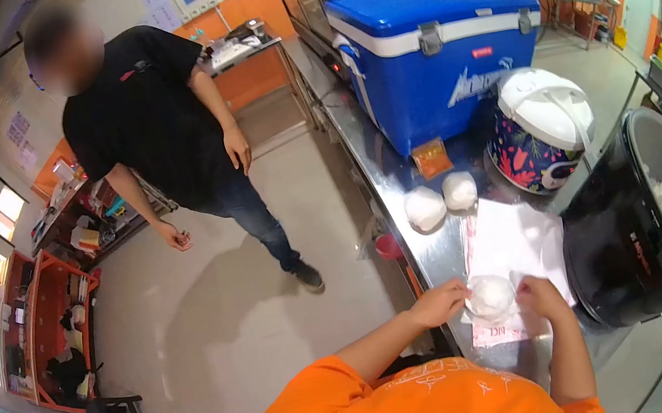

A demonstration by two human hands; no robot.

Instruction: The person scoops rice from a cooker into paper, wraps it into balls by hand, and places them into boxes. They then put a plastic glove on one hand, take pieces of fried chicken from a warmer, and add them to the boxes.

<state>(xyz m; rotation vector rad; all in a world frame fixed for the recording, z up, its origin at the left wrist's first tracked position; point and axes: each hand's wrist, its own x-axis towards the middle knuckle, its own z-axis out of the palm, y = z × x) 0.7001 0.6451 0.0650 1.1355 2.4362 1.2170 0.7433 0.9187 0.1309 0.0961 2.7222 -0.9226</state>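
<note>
A round white bundle that looks like rice in clear plastic point(492, 298) sits on printed white paper sheets point(521, 240) at the front of the metal counter. My left hand point(444, 303) pinches its left edge with bent fingers. On the opposite side, my right hand point(543, 296) is closed at the bundle's right edge; its fingertips are partly hidden. Beyond the paper lie two similar white bundles, a larger one point(425, 208) and a smaller one point(460, 190). Near them is a small packet of orange-brown sauce point(432, 159).
A big black rice cooker point(618, 246), open with rice inside, stands to my right. Behind the paper are a floral cooker with a white lid point(535, 146) and a blue cooler box point(446, 56). Across the counter's left edge, a person in a black shirt point(148, 106) stands on the floor.
</note>
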